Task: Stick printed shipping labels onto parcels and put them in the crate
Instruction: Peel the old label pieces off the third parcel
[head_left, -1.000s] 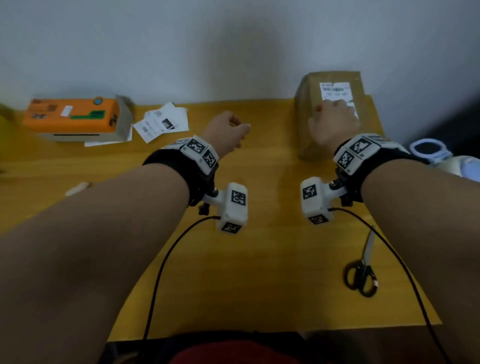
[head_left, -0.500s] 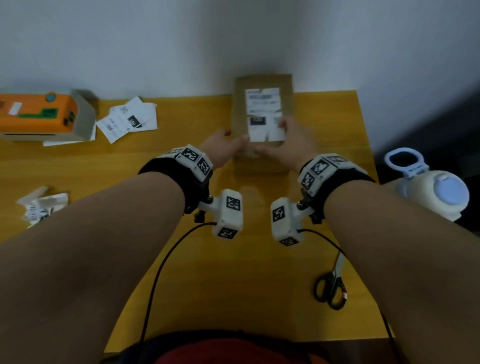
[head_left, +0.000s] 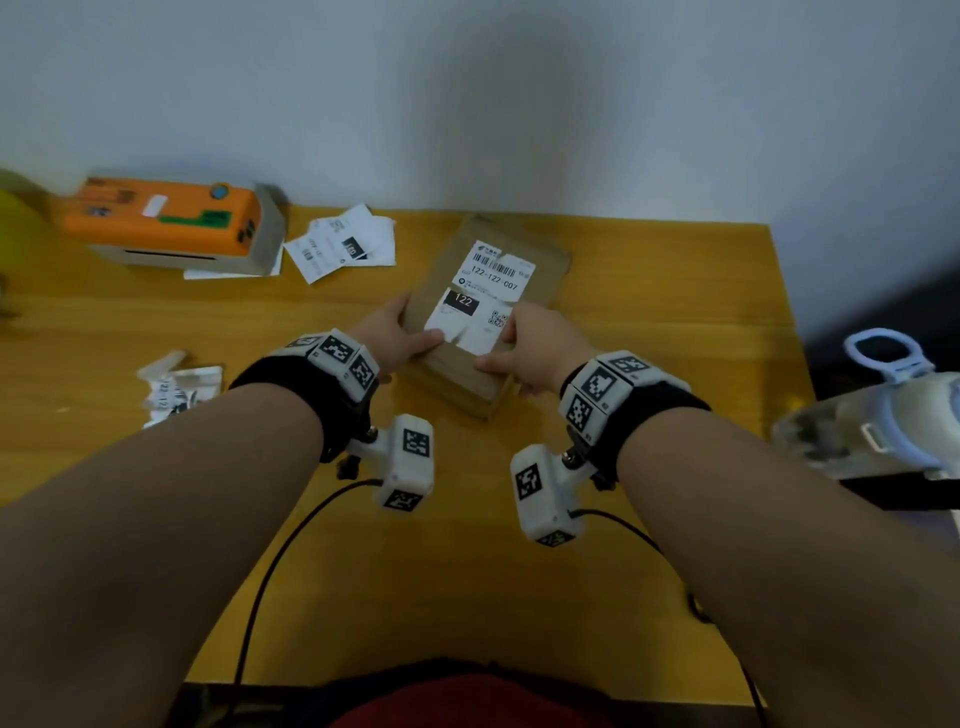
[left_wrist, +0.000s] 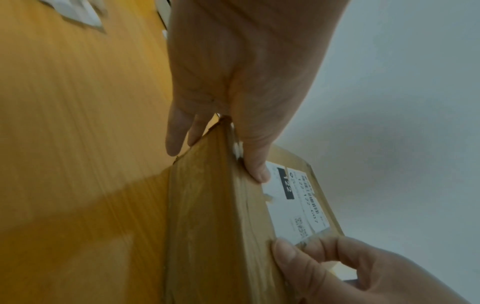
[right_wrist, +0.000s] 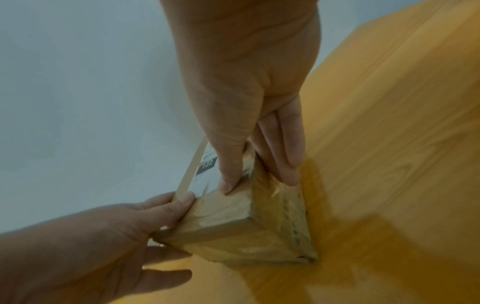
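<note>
Hands: left hand (head_left: 396, 332) and right hand (head_left: 535, 348) both grip labelled parcel (head_left: 483, 317) | risk: thumbs snag shipping label (head_left: 480, 296); its edge peels

Orange printer (head_left: 166, 218) blurred; label (head_left: 480, 296) small print illegible.

Small packing desk: label printer (head_left: 171, 223), loose labels (head_left: 343, 247).

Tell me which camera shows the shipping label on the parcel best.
The head view: the whole shipping label faces the camera, barcode and 122 legible. The left wrist view shows it at a steep slant; the right wrist view shows only a sliver behind the right hand's thumb.
</note>
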